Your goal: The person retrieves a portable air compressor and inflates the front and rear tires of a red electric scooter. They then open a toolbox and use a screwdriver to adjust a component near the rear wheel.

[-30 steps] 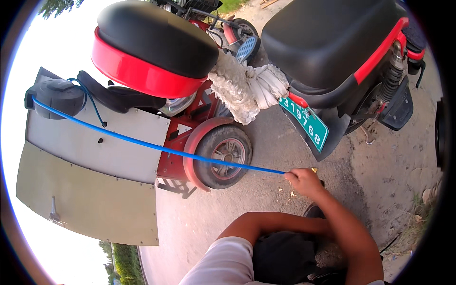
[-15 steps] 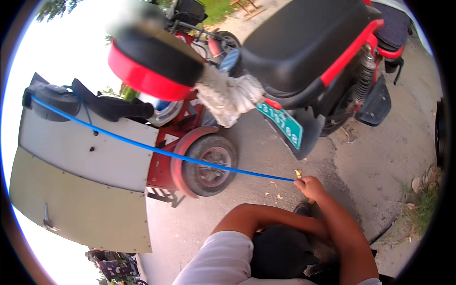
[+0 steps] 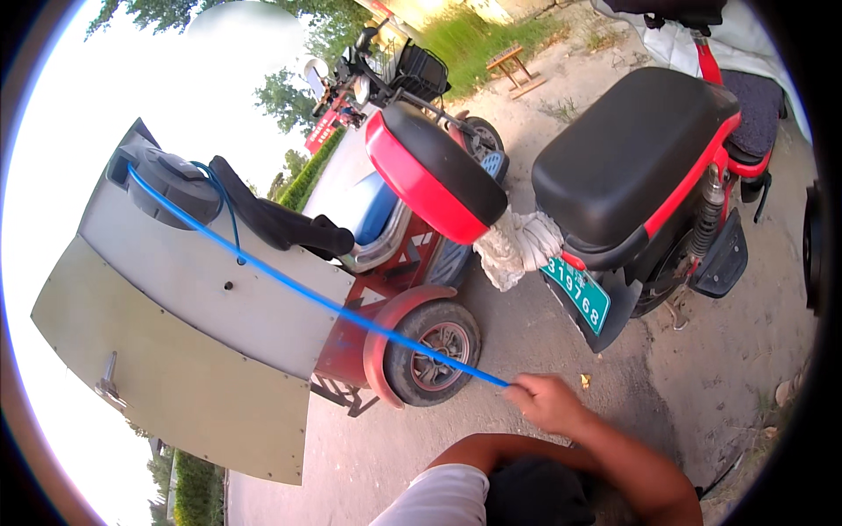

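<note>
A thin blue hose (image 3: 307, 301) stretches down from a grey hose reel (image 3: 180, 184) on top of a panelled box. Its lower end is gripped by my right hand (image 3: 545, 403), with the fingers wrapped round it, low in front of me. My left forearm (image 3: 504, 449) crosses under the right one. The left hand is hidden behind the right forearm, so what it touches does not show. Past the hose, the rear wheel (image 3: 433, 355) of a red electric tricycle stands close to my right hand.
The box (image 3: 167, 342) has grey and olive panels and a metal handle. Right of it stands a red and black scooter (image 3: 636, 167), with a red-black backrest (image 3: 436, 171) and a pale fluffy cloth (image 3: 519, 245) by its rear. A small wooden stool (image 3: 516, 70) sits farther back.
My view has shifted, so the scooter, tricycle and box now appear lower and farther right. The right hand, still on the hose, sits lower and farther left in the picture.
</note>
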Demonstrator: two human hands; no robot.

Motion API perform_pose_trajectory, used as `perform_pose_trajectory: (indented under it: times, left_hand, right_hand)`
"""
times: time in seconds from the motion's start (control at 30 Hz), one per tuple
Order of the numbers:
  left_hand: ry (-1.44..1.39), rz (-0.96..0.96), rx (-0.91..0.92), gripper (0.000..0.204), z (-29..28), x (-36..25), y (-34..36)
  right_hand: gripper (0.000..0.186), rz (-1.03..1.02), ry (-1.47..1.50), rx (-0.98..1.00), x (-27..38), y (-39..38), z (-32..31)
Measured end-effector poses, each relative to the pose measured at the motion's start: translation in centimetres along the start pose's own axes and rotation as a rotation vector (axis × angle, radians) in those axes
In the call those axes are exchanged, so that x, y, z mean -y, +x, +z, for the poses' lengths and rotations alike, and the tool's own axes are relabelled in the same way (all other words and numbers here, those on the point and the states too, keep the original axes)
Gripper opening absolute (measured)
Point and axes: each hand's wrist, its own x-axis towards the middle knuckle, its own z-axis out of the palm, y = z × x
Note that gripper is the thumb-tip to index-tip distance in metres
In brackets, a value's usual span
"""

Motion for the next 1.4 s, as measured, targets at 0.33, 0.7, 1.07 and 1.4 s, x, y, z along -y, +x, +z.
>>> perform_pose_trajectory:
  times: [0.33, 0.7, 1.07, 1.4]
  left_hand:
    - [0.178, -0.167, 0.244, 0.029, -5.2, -2.6, -2.6]
    - [0.447, 0.011, -2.269, 0.064, -20.5, -42.3, -34.8]
    - [0.064, 0.532, -2.302, 0.027, -21.1, -54.3, -36.9]
    - [0.417, 0.142, -2.423, 0.028, -20.6, -55.7, -37.6]
  right_hand:
    - [0.029, 0.138, -0.372, -0.154, -13.2, -4.2, -2.1]
    - [0.038, 0.26, -0.472, -0.028, -19.0, -11.5, -2.1]
    - [0.038, 0.266, -0.496, 0.041, -18.6, -13.4, -2.7]
    - [0.04, 0.287, -0.365, 0.182, -17.8, -11.0, -2.7]
